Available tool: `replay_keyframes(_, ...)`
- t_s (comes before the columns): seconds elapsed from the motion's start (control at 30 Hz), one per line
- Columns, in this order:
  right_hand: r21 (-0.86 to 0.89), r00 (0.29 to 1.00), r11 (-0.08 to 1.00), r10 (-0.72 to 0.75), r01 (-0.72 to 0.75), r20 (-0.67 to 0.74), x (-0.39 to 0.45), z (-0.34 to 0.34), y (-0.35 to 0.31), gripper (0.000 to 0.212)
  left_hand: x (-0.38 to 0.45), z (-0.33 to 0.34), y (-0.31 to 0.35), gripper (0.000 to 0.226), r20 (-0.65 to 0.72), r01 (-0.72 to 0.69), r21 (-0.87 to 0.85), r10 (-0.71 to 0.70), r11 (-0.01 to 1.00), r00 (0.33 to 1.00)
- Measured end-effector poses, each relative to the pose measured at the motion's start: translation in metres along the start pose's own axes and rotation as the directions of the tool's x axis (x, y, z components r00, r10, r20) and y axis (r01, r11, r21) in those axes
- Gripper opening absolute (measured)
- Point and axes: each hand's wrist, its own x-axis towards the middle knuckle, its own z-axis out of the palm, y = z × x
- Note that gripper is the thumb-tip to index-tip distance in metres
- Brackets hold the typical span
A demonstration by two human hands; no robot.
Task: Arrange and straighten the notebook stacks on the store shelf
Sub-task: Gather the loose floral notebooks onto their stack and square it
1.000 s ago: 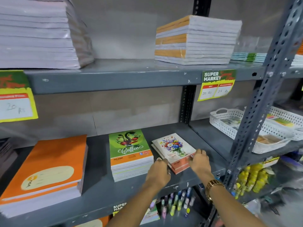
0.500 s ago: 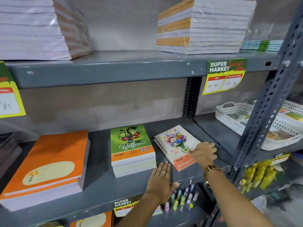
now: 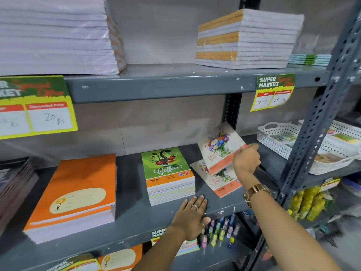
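- The right hand (image 3: 246, 159) pinches the right edge of a floral notebook (image 3: 220, 147) and holds it tilted, clear of the shelf (image 3: 136, 218).
- Just below that hand, a second floral notebook (image 3: 222, 181) lies flat and askew on the shelf.
- The left hand (image 3: 190, 216) lies palm down on the shelf's front edge, fingers spread wide, gripping nothing; rings show on two fingers.
- Just beyond the left hand's fingertips sits the green "Coffee" stack (image 3: 169, 177), its edges nearly even.
- Well left of both hands, an orange stack (image 3: 78, 194) rests at a slight angle.
- A gold watch (image 3: 255, 192) circles the right wrist.
- Right of the right hand, past a grey post (image 3: 320, 122), stand white baskets (image 3: 277, 137).
- Above the hands, a higher shelf carries wrapped stacks (image 3: 248, 39) and price tags (image 3: 273, 92).
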Motion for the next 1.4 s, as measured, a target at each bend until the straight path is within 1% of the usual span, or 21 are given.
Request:
replay_keyframes(0.1,0.107,0.996,0.990,0.088,-0.090,0.029,-0.013,-0.002,-0.016,0.028,-0.014,0.000,-0.012,0.083,0.015,0.001,-0.026,0.000,1.000,1.000)
replay_keyframes(0.13,0.134,0.991,0.983,0.117,-0.124,0.060,-0.019,0.000,-0.020,0.028,-0.020,0.000,-0.016,0.081,0.017,0.008,-0.026,-0.007,1.000,1.000)
replay_keyframes(0.2,0.167,0.977,0.969,0.158,-0.181,0.141,-0.032,0.014,-0.024,0.029,-0.029,0.000,-0.024,0.062,0.011,0.014,-0.038,-0.013,0.999,1.000)
replay_keyframes(0.23,0.184,0.967,0.960,0.176,-0.210,0.186,-0.040,0.024,-0.025,0.028,-0.035,-0.001,-0.027,0.059,0.006,0.015,-0.051,-0.015,0.999,1.000)
replay_keyframes(0.27,0.206,0.951,0.947,0.197,-0.247,0.237,-0.047,0.033,-0.025,0.027,-0.040,-0.001,-0.031,0.058,0.002,0.015,-0.057,-0.015,0.998,1.000)
replay_keyframes(0.37,0.286,0.874,0.875,0.257,-0.391,0.412,-0.074,0.056,-0.025,0.026,-0.055,-0.003,-0.045,0.057,0.007,0.018,-0.062,-0.018,0.998,1.000)
replay_keyframes(0.47,0.276,0.850,0.862,0.276,-0.426,0.449,-0.098,0.070,-0.026,0.025,-0.068,-0.002,-0.059,0.058,0.001,0.027,-0.060,-0.027,0.998,1.000)
replay_keyframes(0.53,0.262,0.838,0.862,0.278,-0.433,0.469,-0.109,0.078,-0.027,0.018,-0.077,-0.003,-0.065,0.057,-0.009,0.035,-0.085,-0.036,0.996,0.999)
replay_keyframes(0.6,0.222,0.851,0.890,0.268,-0.398,0.451,-0.114,0.084,-0.025,0.014,-0.085,-0.004,-0.068,0.057,-0.009,0.041,-0.102,-0.042,0.994,0.999)
replay_keyframes(0.7,0.037,0.917,0.977,0.186,-0.212,0.353,-0.113,0.091,-0.016,0.028,-0.092,-0.005,-0.071,0.058,-0.009,0.039,-0.105,-0.040,0.994,0.999)
replay_keyframes(0.77,-0.035,0.937,0.993,0.116,-0.111,0.330,-0.116,0.087,-0.013,0.031,-0.094,-0.007,-0.071,0.058,-0.003,0.040,-0.113,-0.041,0.993,0.999)
replay_keyframes(0.83,-0.049,0.945,0.998,0.060,-0.046,0.321,-0.119,0.080,-0.015,0.032,-0.093,-0.008,-0.070,0.058,0.000,0.050,-0.130,-0.051,0.990,0.999)
replay_keyframes(0.97,-0.048,0.967,0.999,0.022,-0.010,0.252,-0.110,0.071,-0.013,0.038,-0.088,-0.009,-0.066,0.059,0.006,0.068,-0.137,-0.068,0.988,0.998)
replay_keyframes(1.03,-0.046,0.975,0.999,-0.006,0.017,0.221,-0.102,0.066,-0.009,0.036,-0.084,-0.009,-0.062,0.059,0.011,0.072,-0.132,-0.071,0.989,0.997)
replay_keyframes(1.1,-0.081,0.978,0.996,-0.028,0.045,0.206,-0.092,0.060,-0.001,0.033,-0.078,-0.009,-0.059,0.058,0.012,0.074,-0.132,-0.073,0.988,0.997)
replay_keyframes(1.23,-0.162,0.971,0.981,-0.067,0.106,0.231,-0.068,0.048,0.021,0.028,-0.062,-0.009,-0.047,0.059,0.011,0.063,-0.130,-0.062,0.989,0.998)
replay_keyframes(1.4,-0.251,0.964,0.962,-0.037,0.106,0.264,-0.042,0.034,0.045,0.027,-0.037,-0.011,-0.031,0.060,0.015,0.038,-0.137,-0.036,0.990,0.999)
